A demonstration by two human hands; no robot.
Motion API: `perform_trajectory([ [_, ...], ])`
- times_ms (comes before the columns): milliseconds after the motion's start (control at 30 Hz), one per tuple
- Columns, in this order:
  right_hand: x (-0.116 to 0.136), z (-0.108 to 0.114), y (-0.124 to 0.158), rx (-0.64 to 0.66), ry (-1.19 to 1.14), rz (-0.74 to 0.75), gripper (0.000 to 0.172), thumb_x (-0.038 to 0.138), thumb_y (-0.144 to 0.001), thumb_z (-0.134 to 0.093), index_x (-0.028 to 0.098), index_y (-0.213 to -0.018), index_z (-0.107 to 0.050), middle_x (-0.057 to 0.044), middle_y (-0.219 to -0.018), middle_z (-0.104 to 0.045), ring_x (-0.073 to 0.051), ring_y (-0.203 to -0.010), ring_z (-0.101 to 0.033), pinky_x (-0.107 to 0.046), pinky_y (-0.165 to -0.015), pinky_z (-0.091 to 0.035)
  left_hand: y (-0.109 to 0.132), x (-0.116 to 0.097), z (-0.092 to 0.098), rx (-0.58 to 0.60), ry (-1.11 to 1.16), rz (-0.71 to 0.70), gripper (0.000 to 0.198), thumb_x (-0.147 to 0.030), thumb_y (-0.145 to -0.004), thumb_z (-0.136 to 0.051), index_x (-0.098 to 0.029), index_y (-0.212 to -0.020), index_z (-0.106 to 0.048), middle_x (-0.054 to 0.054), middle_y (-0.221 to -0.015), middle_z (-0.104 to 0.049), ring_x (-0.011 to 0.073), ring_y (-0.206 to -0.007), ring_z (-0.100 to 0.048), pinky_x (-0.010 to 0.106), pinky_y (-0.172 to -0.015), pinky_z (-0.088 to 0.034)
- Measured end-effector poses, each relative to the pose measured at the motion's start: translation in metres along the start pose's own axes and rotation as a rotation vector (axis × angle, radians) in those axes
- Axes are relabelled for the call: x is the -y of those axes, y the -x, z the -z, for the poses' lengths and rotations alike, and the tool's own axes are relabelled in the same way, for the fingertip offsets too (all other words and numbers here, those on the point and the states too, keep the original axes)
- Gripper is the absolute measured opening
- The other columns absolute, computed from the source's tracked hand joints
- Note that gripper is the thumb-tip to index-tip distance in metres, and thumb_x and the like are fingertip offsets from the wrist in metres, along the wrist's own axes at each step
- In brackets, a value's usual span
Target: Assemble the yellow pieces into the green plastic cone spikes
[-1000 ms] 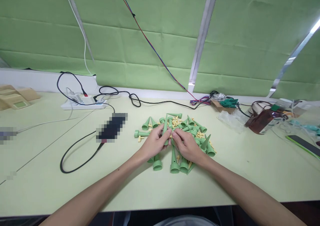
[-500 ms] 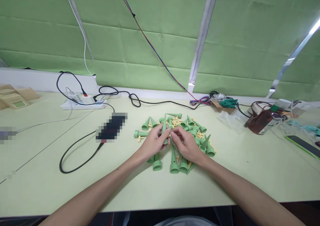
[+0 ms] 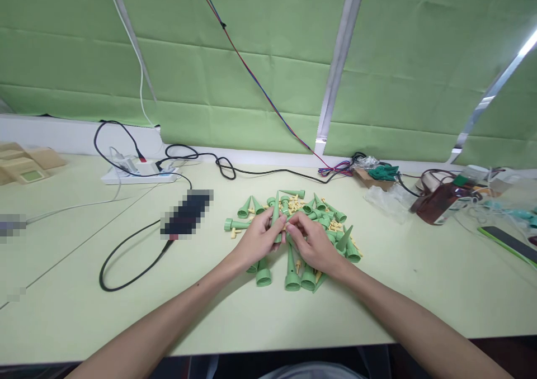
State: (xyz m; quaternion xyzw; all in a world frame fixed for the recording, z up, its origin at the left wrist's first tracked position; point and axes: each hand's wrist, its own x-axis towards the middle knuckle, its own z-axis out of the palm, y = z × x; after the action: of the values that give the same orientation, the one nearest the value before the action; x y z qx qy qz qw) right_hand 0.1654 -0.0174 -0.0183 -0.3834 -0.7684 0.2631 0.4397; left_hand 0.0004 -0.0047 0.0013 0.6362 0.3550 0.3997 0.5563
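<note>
Green cone (image 3: 276, 218): upright, tip up, held just above the pile, mid table (image 3: 377, 306).
Left hand (image 3: 258, 239): I see it wrapped round the cone's lower half, gripping it.
Right hand (image 3: 312, 244): fingers curled, tips against the cone's side; I can't tell if they pinch anything.
Pile (image 3: 331, 222): green cones and small yellow pegs, under both hands.
Left of pile: black cable (image 3: 126, 261), power strip (image 3: 138, 174).
Far right: brown bottle (image 3: 438, 204).

Matt green plastic cones (image 3: 292, 267), pale yellow plastic pegs (image 3: 297, 202), smooth matt tabletop (image 3: 377, 301), glossy black cable (image 3: 126, 247).
</note>
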Motion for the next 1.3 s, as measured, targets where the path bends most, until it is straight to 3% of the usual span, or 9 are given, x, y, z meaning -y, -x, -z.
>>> perform_trajectory([
  [333, 0.0015, 0.0006, -0.0015, -0.009, 0.050, 0.054, 0.028, 0.032, -0.102, -0.037, 0.022, -0.078, -0.049, 0.002, -0.067, -0.055, -0.013, -0.056, -0.043, -0.027, -0.059, -0.036, -0.0001, 0.0013, -0.0001, 0.021, -0.013, -0.010, 0.028, -0.047, -0.089, -0.056, -0.020, -0.086, -0.048, -0.004, -0.060, -0.053, 0.0082, -0.045, -0.042, 0.018, -0.041, -0.036],
  [633, 0.0011, -0.0010, -0.0018, -0.035, 0.053, 0.055, 0.035, 0.031, -0.101, -0.039, 0.022, -0.068, -0.038, 0.003, -0.059, -0.048, -0.012, -0.052, -0.039, -0.026, -0.056, -0.033, 0.0014, 0.0004, -0.0007, 0.031, -0.024, -0.007, 0.023, -0.041, -0.091, -0.055, -0.020, -0.087, -0.049, -0.005, -0.061, -0.053, 0.0073, -0.044, -0.043, 0.017, -0.040, -0.036],
  [1000, 0.0008, -0.0006, -0.0009, 0.007, 0.016, 0.051, 0.024, 0.030, -0.102, -0.039, 0.020, -0.083, -0.051, 0.002, -0.071, -0.060, -0.012, -0.056, -0.044, -0.025, -0.059, -0.036, -0.0005, 0.0020, 0.0004, 0.008, -0.001, -0.013, 0.028, -0.047, -0.090, -0.055, -0.020, -0.087, -0.049, -0.005, -0.061, -0.051, 0.0073, -0.047, -0.041, 0.017, -0.042, -0.037],
  [1300, -0.0025, -0.0012, -0.0006, -0.011, 0.066, 0.058, 0.027, 0.027, -0.102, -0.038, 0.021, -0.077, -0.047, 0.003, -0.066, -0.053, -0.012, -0.056, -0.043, -0.025, -0.060, -0.034, -0.0003, 0.0024, -0.0008, 0.010, 0.002, -0.003, 0.029, -0.048, -0.091, -0.055, -0.019, -0.087, -0.048, -0.005, -0.060, -0.053, 0.0066, -0.044, -0.041, 0.017, -0.040, -0.036],
])
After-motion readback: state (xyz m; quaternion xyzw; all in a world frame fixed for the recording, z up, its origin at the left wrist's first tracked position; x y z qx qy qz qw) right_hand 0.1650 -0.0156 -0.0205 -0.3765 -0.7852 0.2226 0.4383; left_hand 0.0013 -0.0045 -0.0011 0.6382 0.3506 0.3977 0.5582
